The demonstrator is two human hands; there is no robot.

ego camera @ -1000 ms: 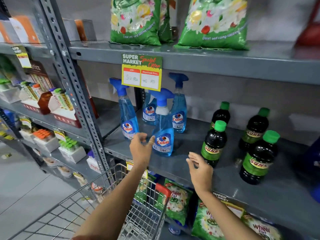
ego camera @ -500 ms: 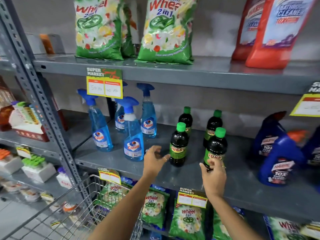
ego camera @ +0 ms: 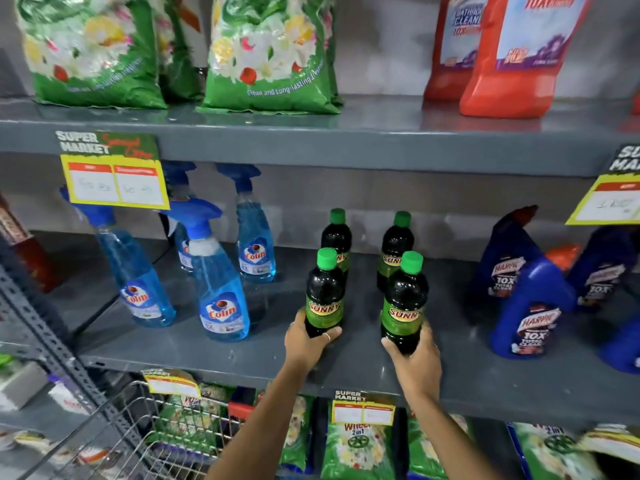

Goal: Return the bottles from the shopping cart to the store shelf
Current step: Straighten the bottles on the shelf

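Several dark Sunny bottles with green caps stand upright on the grey middle shelf (ego camera: 221,351). My left hand (ego camera: 306,344) is wrapped around the base of the front left Sunny bottle (ego camera: 325,292). My right hand (ego camera: 414,355) grips the base of the front right Sunny bottle (ego camera: 404,299). Two more Sunny bottles (ego camera: 396,242) stand behind them. Left of these are several blue Colin spray bottles (ego camera: 221,292). The wire shopping cart (ego camera: 138,441) shows at the bottom left; its contents are hidden.
Blue cleaner bottles (ego camera: 530,306) crowd the shelf's right end. Green detergent bags (ego camera: 273,53) and red cleaner bottles (ego camera: 509,57) fill the shelf above. Price tags (ego camera: 114,183) hang from shelf edges. More detergent bags (ego camera: 356,448) sit below. A slotted steel upright (ego camera: 38,327) stands at left.
My left hand left the front Colin spray bottle and moved right onto the front left Sunny bottle. My right hand closed around the front right Sunny bottle. The view swung right and closer.
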